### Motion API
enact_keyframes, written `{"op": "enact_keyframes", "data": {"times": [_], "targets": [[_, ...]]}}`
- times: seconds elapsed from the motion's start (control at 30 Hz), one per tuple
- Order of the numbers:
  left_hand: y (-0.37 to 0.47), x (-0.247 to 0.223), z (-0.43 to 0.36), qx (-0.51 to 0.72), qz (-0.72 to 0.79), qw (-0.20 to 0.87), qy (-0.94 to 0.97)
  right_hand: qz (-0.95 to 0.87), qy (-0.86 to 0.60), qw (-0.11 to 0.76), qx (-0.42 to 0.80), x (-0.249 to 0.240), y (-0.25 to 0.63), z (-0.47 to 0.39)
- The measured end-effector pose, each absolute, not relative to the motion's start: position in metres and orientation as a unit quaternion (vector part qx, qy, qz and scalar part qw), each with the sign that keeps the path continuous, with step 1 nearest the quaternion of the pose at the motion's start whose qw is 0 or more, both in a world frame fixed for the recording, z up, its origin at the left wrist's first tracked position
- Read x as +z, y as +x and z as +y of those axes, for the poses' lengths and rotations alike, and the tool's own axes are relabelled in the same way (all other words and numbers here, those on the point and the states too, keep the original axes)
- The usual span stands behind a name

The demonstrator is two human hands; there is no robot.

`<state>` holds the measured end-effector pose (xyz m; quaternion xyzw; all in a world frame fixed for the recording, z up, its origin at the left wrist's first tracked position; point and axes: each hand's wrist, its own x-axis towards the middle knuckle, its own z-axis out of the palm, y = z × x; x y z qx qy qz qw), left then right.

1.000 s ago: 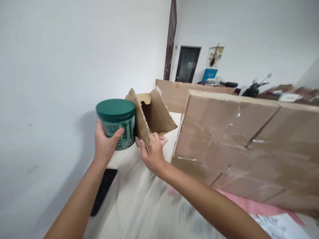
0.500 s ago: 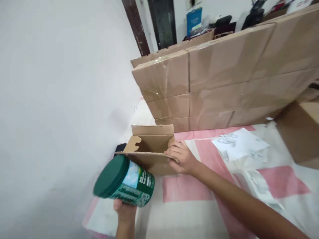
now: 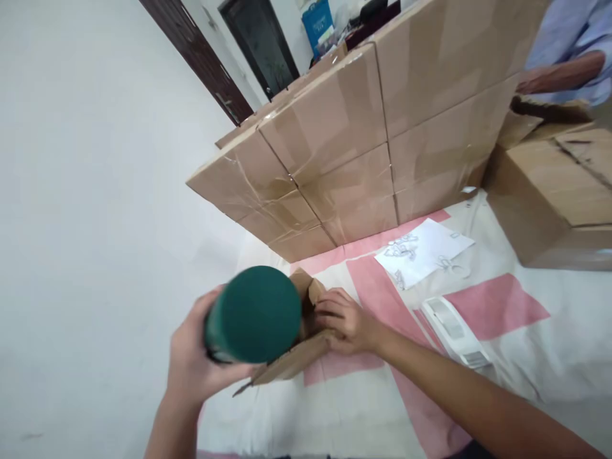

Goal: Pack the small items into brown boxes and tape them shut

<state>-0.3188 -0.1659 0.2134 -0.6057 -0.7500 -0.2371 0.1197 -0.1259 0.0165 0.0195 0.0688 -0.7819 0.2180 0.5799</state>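
My left hand (image 3: pixel 191 354) is wrapped round a green canister (image 3: pixel 258 312), held up with its round dark green lid facing the camera. The canister is above the left side of a small open cardboard box (image 3: pixel 296 360) and hides part of it. My right hand (image 3: pixel 347 322) grips the right side of the box at its opening, fingers bent over the edge. The inside of the box is mostly hidden by the canister and my right hand.
A tall cardboard partition (image 3: pixel 344 146) stands behind the small box. On the pink and white cloth (image 3: pixel 335 408) lie a sheet of paper with drawings (image 3: pixel 423 252) and a white plastic piece (image 3: pixel 456 331). At the right, another person's arm (image 3: pixel 568 73) is over a larger carton (image 3: pixel 559 191).
My left hand has raised the canister and turned it, so its lid now faces the camera above the box. The small box appears tilted. Another person's arm has come into view.
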Motion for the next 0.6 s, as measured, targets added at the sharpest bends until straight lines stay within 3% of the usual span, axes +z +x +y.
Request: {"op": "enact_keyframes", "data": {"times": [0.13, 0.23, 0.6], "targets": [[-0.303, 0.195, -0.142, -0.014, -0.742, 0.137, -0.657, -0.743, -0.042, 0.622, 0.242, 0.02, -0.123, 0.012], [-0.301, 0.172, -0.133, 0.067, -0.786, 0.09, -0.607, -0.739, -0.056, 0.615, 0.269, 0.02, -0.123, 0.011], [-0.297, 0.144, -0.112, 0.046, -0.796, -0.074, -0.598, -0.726, -0.06, 0.585, 0.356, 0.017, -0.123, 0.007]]}}
